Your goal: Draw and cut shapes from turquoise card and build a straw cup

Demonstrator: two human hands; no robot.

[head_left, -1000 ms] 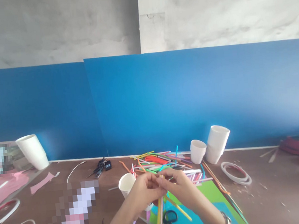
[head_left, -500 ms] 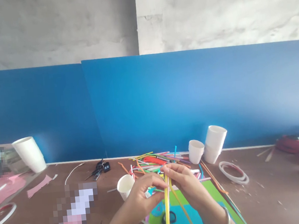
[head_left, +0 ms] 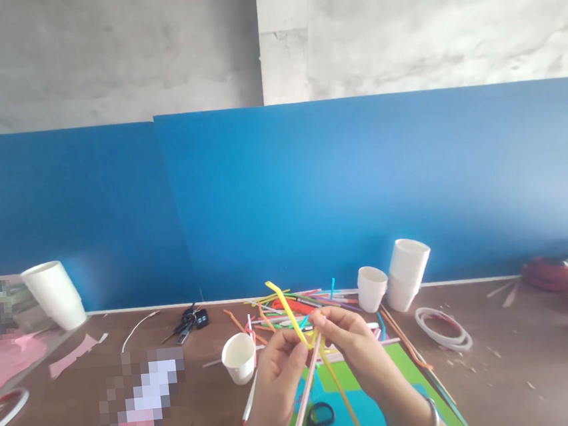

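My left hand [head_left: 282, 377] is closed, thumb against fingers, on a yellow drinking straw [head_left: 289, 311] whose bent tip points up and away. My right hand [head_left: 348, 334] pinches the place where the straws meet. From that pinch a pale pink straw [head_left: 304, 398] slants down to the left, and a yellow straw end [head_left: 342, 389] hangs down to the right. Both hands are above green paper [head_left: 399, 362] and blue paper [head_left: 357, 420]. Dark-handled scissors [head_left: 320, 416] lie on the paper, their blades partly hidden behind my left hand and the pink straw.
Behind my hands lies a heap of coloured straws [head_left: 312, 297]. A white paper cup [head_left: 238, 358] stands at left; another cup [head_left: 372, 289] and stacked cups [head_left: 409, 273] stand at right. Keys [head_left: 188, 321], a coiled white strip [head_left: 443, 329] and a blue partition [head_left: 337, 194] are farther out.
The yellow straw that hung straight down between my hands is now folded upward and away. My left hand has turned and dropped slightly; my right hand keeps its pinch.
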